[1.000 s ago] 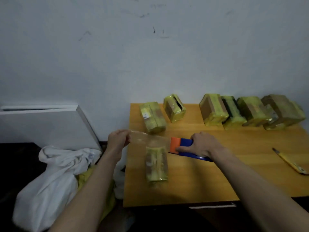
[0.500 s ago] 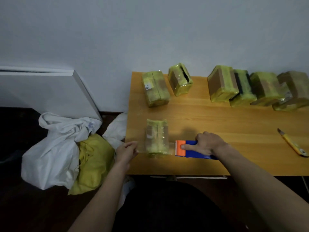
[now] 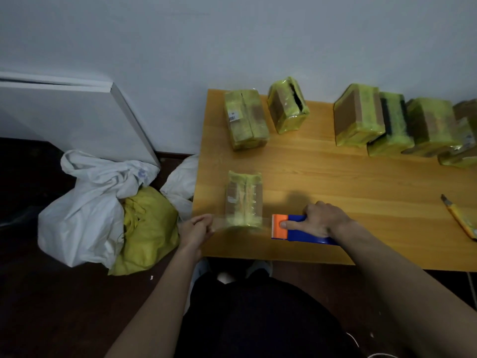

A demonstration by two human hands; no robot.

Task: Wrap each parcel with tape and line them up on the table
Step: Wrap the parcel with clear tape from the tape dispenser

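Parcels already wrapped in yellow-green tape, six as far as I can count (image 3: 358, 115), stand along the far edge of the orange wooden table (image 3: 335, 177), from 11 to 2 o'clock. One small yellowish parcel (image 3: 244, 200) lies at the near-left corner, its long axis running from 6 to 12 o'clock, not yet in the row. A clear tape strip (image 3: 219, 223) crosses its near end. The left hand (image 3: 197, 229) pinches the strip's free end at 9 o'clock; the right hand (image 3: 322, 220) grasps the blue-and-orange tape dispenser (image 3: 289, 227) at 3 o'clock. Judging by this, wrapping is underway.
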